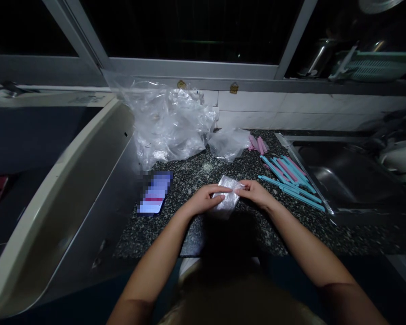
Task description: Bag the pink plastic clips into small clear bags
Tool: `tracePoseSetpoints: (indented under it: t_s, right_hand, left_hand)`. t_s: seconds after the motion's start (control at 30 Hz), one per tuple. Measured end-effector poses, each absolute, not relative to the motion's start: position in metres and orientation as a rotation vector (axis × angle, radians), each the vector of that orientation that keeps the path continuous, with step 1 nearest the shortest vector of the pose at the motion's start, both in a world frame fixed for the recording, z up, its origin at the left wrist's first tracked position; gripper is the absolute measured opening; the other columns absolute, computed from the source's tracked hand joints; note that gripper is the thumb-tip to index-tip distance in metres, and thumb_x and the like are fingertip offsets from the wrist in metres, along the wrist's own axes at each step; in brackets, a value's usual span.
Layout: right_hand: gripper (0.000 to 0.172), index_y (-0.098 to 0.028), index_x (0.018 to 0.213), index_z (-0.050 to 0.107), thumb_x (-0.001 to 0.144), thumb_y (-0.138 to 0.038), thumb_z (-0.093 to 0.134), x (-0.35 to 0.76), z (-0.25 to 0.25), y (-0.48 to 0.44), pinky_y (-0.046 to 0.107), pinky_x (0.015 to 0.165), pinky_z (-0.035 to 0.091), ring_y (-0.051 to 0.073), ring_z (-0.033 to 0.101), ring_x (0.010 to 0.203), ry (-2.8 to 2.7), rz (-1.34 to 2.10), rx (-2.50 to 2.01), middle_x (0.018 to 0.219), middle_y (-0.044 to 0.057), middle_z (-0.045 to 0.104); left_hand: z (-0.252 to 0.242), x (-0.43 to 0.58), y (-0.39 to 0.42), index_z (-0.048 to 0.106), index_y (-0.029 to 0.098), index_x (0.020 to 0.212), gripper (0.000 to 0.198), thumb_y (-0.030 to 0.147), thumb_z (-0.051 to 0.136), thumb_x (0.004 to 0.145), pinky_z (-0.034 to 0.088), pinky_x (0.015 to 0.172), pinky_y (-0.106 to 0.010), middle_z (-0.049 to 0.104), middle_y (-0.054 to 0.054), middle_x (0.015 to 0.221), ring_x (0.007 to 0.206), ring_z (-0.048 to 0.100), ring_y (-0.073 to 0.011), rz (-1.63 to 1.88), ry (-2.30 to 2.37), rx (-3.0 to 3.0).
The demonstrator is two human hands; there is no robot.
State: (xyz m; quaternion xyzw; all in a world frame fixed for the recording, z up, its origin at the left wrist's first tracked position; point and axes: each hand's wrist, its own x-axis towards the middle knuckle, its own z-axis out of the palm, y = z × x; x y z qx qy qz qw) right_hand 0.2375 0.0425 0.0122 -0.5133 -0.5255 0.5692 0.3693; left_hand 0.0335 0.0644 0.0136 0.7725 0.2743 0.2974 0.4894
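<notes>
A small clear plastic bag (227,205), folded or crumpled and shiny, is between my hands just above the counter. My left hand (203,199) grips its left side, thumb and fingers closed over the film. From the right, my right hand (257,193) pinches the upper right edge between thumb and fingers. Whether anything is inside the bag cannot be made out. To the right lie several long, thin blue strips (302,198) mixed with pink ones (287,171), which look like bag-sealing clips. Behind them is a small group of shorter pink strips (260,145).
A large heap of clear plastic bags (172,119) lies by the tiled wall, a flatter bag (230,142) beside it. A lit phone (155,192) rests on the speckled counter (189,174). A metal sink (338,176) borders the right, a bulky pale-edged appliance (71,167) the left.
</notes>
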Motion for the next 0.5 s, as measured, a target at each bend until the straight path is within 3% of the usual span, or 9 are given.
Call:
tracePoseSetpoints:
  t_s: [0.17, 0.27, 0.4, 0.5]
  right_hand:
    - [0.036, -0.014, 0.067, 0.060, 0.054, -0.046, 0.070, 0.233, 0.012, 0.041, 0.024, 0.059, 0.039, 0.011, 0.051, 0.056, -1.416, 1.430, -1.305, 0.059, -0.003, 0.059]
    - [0.035, -0.015, 0.074, 0.062, 0.059, -0.047, 0.065, 0.243, 0.013, 0.047, 0.026, 0.062, 0.042, 0.013, 0.054, 0.061, -1.517, 1.244, -1.357, 0.066, 0.000, 0.062]
    - [0.033, -0.014, 0.087, 0.063, 0.071, -0.041, 0.053, 0.294, 0.023, 0.063, 0.030, 0.066, 0.044, 0.017, 0.057, 0.068, -1.516, 0.481, -1.767, 0.075, 0.006, 0.065]
    - [0.033, -0.014, 0.094, 0.064, 0.076, -0.037, 0.048, 0.341, 0.031, 0.071, 0.035, 0.073, 0.043, 0.025, 0.058, 0.086, -1.474, -0.072, -2.229, 0.091, 0.014, 0.065]
  left_hand:
    - [0.009, 0.035, 0.065, 0.070, 0.015, 0.089, 0.029, 0.015, 0.045, 0.074, 0.044, 0.078, -0.024, 0.070, -0.005, 0.091, 0.084, 0.061, -0.0154, 0.652, 0.725, 1.900]
    - [0.007, 0.036, 0.064, 0.070, 0.015, 0.087, 0.030, 0.012, 0.044, 0.073, 0.043, 0.071, -0.022, 0.070, -0.003, 0.086, 0.076, 0.061, -0.0134, 0.660, 0.833, 1.906]
    - [0.005, 0.036, 0.065, 0.070, 0.014, 0.086, 0.030, 0.012, 0.044, 0.072, 0.042, 0.063, -0.022, 0.069, -0.003, 0.082, 0.066, 0.058, -0.0119, 0.700, 0.970, 1.988]
    - [0.003, 0.036, 0.066, 0.070, 0.013, 0.086, 0.031, 0.010, 0.043, 0.071, 0.044, 0.066, -0.023, 0.069, -0.005, 0.084, 0.070, 0.059, -0.0129, 0.736, 0.973, 2.036]
